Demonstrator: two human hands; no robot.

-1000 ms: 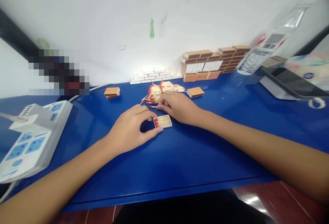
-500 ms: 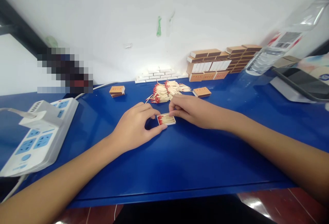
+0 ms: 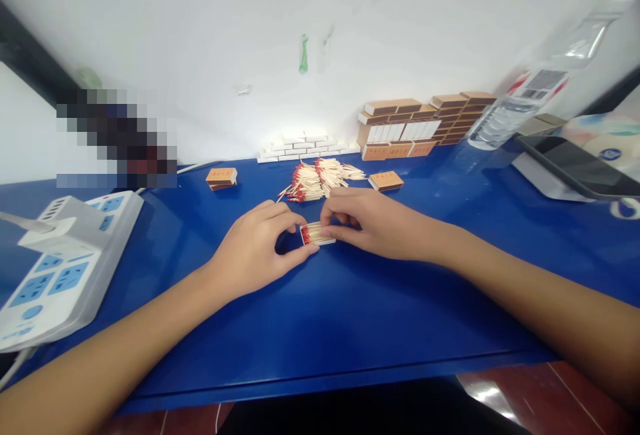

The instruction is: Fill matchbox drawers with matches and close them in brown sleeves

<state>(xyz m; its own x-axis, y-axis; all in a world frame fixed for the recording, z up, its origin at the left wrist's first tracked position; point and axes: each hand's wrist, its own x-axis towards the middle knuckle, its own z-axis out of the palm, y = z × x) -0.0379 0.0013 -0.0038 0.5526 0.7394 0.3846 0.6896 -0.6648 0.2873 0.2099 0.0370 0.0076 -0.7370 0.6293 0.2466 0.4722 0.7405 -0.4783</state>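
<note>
A white matchbox tray (image 3: 327,242) lies on the blue table, filled with red-tipped matches (image 3: 313,233) whose heads point left. My left hand (image 3: 253,245) grips the tray's left end between thumb and forefinger. Over its right end, my right hand (image 3: 357,222) has thumb and fingers closed on the matches; the fingertips hide that end. Just behind my hands is a loose pile of matches (image 3: 310,183). To the right of the pile lies a closed orange matchbox (image 3: 386,180).
Stacked matchboxes (image 3: 400,132) and a low wall of white trays (image 3: 300,148) line the white wall. Two matchboxes (image 3: 221,178) are stacked at left. A power strip (image 3: 75,268) with a plug sits far left. A water bottle (image 3: 515,102) and a phone (image 3: 590,162) stand at right.
My right fingertips have moved left and down onto the matches in the tray. My left hand keeps its grip on the tray. The whole view has shifted slightly.
</note>
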